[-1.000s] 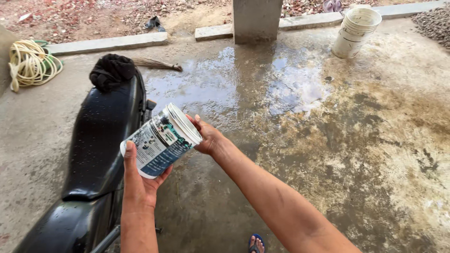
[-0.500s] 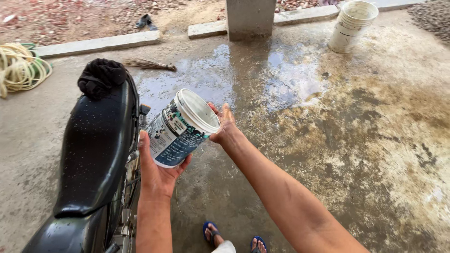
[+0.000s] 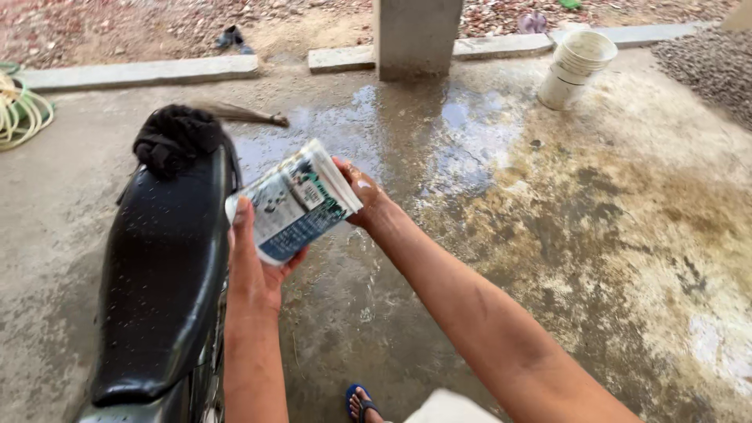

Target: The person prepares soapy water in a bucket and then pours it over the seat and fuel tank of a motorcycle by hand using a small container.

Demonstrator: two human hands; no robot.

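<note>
A white plastic tub with a printed blue and teal label [image 3: 291, 205] is tilted on its side in front of me, its open mouth turned to the right. My left hand [image 3: 252, 266] grips it from below near the base. My right hand [image 3: 362, 197] is at the rim of the mouth, wet, fingers touching it. Water splashes on the wet concrete floor [image 3: 368, 290] beneath the tub. A black motorcycle seat [image 3: 160, 258], beaded with drops, lies just left of my left arm.
A black cloth [image 3: 174, 137] sits on the seat's far end, a straw broom [image 3: 247, 115] behind it. A stack of white buckets [image 3: 576, 66] stands at the far right, a concrete pillar [image 3: 417, 31] at the back, a coiled hose [image 3: 19, 110] far left. My sandalled foot [image 3: 362, 403] is below.
The tub has tipped further onto its side and its mouth has turned away from me. Water now spatters on the floor below. My view has shifted back and right.
</note>
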